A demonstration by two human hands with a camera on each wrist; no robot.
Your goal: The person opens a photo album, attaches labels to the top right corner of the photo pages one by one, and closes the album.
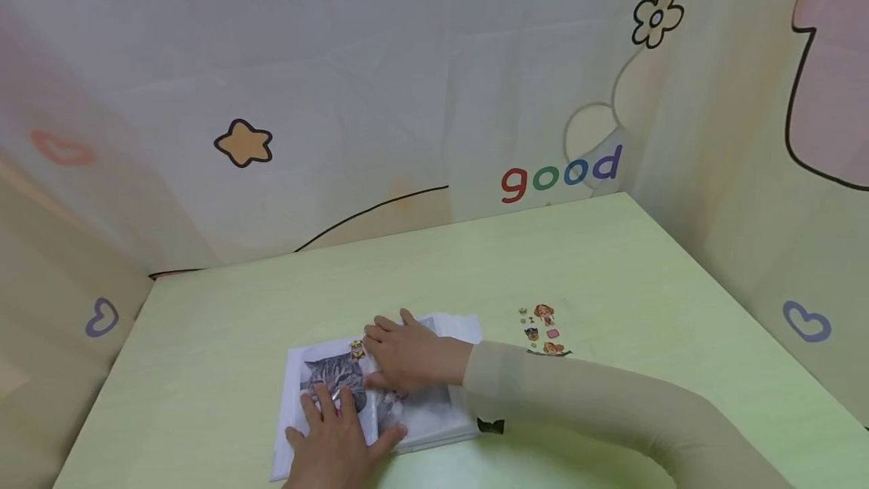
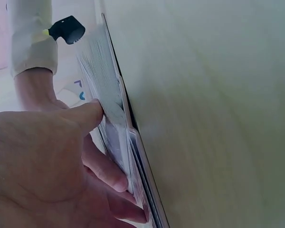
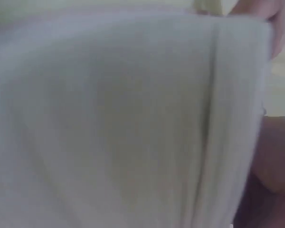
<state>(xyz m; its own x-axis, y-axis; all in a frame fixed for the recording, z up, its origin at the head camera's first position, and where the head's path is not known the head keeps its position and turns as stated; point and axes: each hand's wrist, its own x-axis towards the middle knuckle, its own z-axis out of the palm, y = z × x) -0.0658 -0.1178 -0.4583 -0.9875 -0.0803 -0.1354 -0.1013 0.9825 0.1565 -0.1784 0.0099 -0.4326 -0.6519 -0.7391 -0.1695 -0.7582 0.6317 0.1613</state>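
Note:
An open book (image 1: 290,391) with thick pages and large grey cat pictures lies on the table. On its left page is a tabby cat picture (image 1: 336,370), with a small cartoon sticker (image 1: 357,349) at the upper right corner. My left hand (image 1: 333,436) rests on the lower part of that page, fingers spread, thumb reaching across the fold. Over the fold and the right page lies my right hand (image 1: 407,357), palm down with extended fingers, hiding part of the picture. In the left wrist view, the page edges (image 2: 97,66) show beside the left thumb.
Right of the book lies a sheet of cartoon stickers (image 1: 543,323), partly covered by the right sleeve (image 1: 577,391). A small dark piece (image 1: 491,425) shows beside the book's lower right corner. Printed curtains (image 1: 380,96) enclose the pale green table (image 1: 224,315). Sleeve fabric fills most of the right wrist view.

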